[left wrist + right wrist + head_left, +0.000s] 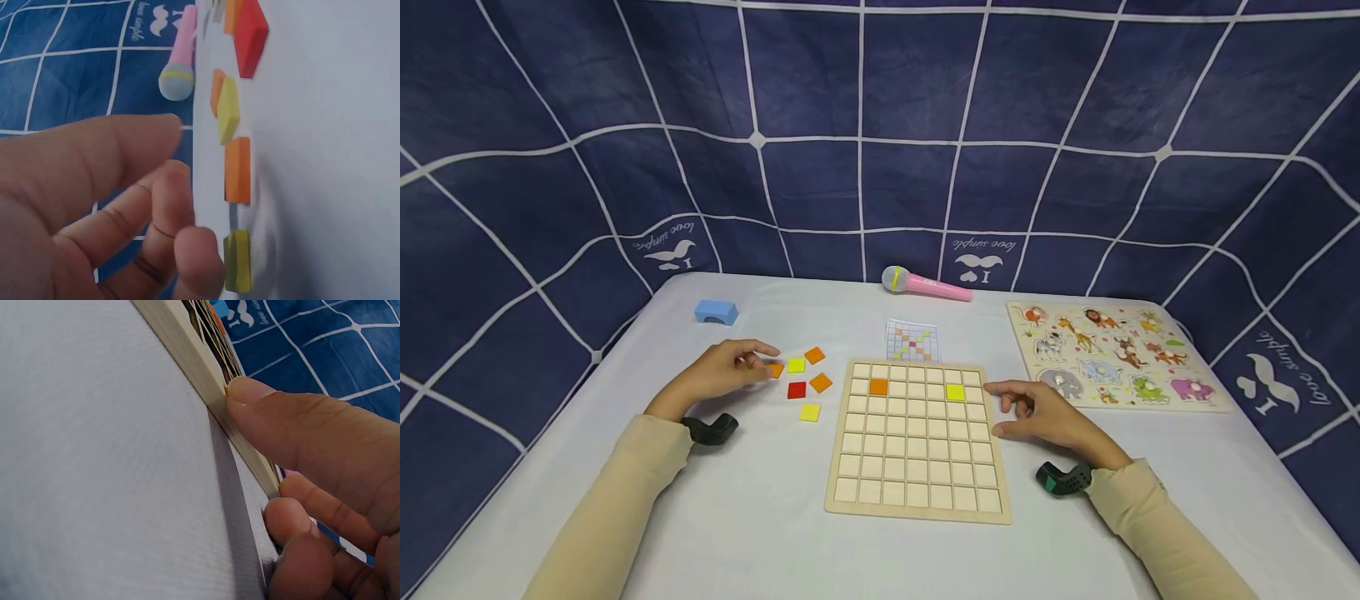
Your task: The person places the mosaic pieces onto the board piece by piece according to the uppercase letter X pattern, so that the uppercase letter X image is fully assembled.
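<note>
My left hand [730,367] hovers at the left side of a loose group of square tiles, fingers loosely bent with nothing between thumb and forefinger. Nearest its fingertips lies an orange tile [777,369]. Around that are a yellow tile [796,365], a red tile [797,389] and more orange and yellow ones. The wooden grid board [917,515] lies in the middle, bearing one orange square [878,387] and one yellow square [955,392] in its upper part. At the board's right edge rests my right hand [1041,414]; its thumb [250,394] touches the rim.
Behind the board lies a small pattern card [913,340] with coloured squares. A pink toy microphone [936,288] is at the back edge. A blue arched block [716,312] stands at the back left, an animal puzzle board [1112,358] at the right.
</note>
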Motion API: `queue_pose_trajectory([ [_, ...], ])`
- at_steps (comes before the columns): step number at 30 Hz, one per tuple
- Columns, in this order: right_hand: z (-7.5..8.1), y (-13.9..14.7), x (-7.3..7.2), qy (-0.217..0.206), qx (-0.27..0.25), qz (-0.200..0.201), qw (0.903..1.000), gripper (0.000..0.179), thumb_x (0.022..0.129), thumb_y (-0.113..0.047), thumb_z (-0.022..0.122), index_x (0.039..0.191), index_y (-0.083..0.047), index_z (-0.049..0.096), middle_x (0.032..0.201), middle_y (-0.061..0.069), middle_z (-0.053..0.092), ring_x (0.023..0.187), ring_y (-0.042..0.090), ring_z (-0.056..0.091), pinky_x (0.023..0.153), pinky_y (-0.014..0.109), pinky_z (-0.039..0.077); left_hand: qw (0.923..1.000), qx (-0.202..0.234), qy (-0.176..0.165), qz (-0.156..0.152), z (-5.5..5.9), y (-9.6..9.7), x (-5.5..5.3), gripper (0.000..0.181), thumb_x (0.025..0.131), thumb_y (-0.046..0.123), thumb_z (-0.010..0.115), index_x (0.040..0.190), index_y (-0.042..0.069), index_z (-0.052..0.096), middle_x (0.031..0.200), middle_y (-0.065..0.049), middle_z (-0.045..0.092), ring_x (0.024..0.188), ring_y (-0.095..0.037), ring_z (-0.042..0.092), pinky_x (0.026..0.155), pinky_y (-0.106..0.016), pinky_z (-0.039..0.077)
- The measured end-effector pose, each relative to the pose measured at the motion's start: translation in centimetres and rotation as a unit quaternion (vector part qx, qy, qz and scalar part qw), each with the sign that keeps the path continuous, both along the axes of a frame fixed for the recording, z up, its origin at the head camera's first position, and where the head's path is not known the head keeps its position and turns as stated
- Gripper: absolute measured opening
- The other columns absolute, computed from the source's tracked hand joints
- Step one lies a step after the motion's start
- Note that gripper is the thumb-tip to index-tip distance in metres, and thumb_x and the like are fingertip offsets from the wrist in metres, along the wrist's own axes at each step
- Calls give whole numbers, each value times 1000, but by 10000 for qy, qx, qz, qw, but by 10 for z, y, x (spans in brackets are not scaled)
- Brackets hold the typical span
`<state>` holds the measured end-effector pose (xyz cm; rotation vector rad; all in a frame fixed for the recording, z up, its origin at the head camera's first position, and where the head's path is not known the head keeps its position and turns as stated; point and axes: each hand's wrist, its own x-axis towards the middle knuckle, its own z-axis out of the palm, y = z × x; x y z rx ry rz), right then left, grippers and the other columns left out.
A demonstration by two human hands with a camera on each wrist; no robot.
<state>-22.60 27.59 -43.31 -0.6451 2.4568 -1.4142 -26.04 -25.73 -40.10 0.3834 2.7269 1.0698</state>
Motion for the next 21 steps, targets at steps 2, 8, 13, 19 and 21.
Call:
queue_pose_trajectory([
  [2,0,0,0,3,20,-4,10000,65,84,-3,91,140,13,63,98,10,60,67,6,45,60,22,39,9998,-141,-87,93,-2,-1,0,41,97,15,76,136,0,71,96,-8,67,80,-22,54,70,-32,44],
  [8,0,1,-1,71,14,22,10000,64,84,-3,91,140,13,63,98,9,60,67,6,45,60,23,39,9983,-474,-194,262,-8,-1,-2,45,97,15,78,138,1,70,92,-7,64,83,-24,54,73,-36,42],
  [13,-1,1,-1,98,-13,39,9999,64,84,-3,91,140,13,63,98,9,60,67,6,45,59,23,39,9980,-534,-161,305,-8,2,-2,45,96,12,79,138,0,70,86,-6,62,78,-23,53,71,-36,42],
  [19,-2,1,-1,27,-11,7,10000,65,84,-4,91,140,12,63,98,9,60,67,7,45,59,23,39,9976,-576,-80,366,-10,3,-3,41,96,12,80,134,1,73,85,-5,63,77,-22,54,71,-36,42],
  [21,-3,2,-1,10,-27,5,10000,65,84,-4,91,140,12,63,98,9,60,67,7,46,59,23,39,9974,-606,-24,399,-12,3,-3,39,95,13,81,132,2,74,84,-4,62,77,-22,54,71,-36,41],
])
